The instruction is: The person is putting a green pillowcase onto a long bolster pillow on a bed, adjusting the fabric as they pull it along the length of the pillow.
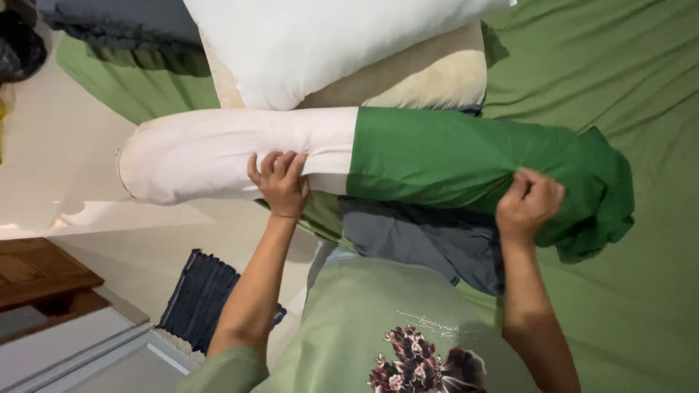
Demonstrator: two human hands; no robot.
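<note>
Lying crosswise at the edge of the bed (641, 306), just in front of the chest: a long white bolster (218, 153), half sheathed in a green cover (451, 156). Pinned from below by the left hand (280, 182), fingers curled over the bare white half right beside the cover's hem, apparently to keep the roll from sliding. Pinched tight in the right hand (530, 204): a fold of green cloth near the loose, bunched closed end, probably so that the sleeve stays taut along the roll. So, both grips shut, one on padding, one on fabric. Stacked just behind, touching the roll: a plump white pillow (313, 51) on top of a flatter beige one (437, 73), likely set aside there. Tucked beneath the roll, close to the body: a heap of grey cloth (415, 236), kind unclear. Further out, lower left: a dark blue striped mat (200, 295) on the pale floor (80, 153). Cut off by the frame: the tops of both pillows and a dark blanket (116, 22) in the far corner. Hidden: the far side of the roll, the right thumb, and how much padding actually reaches into the bunched end.
</note>
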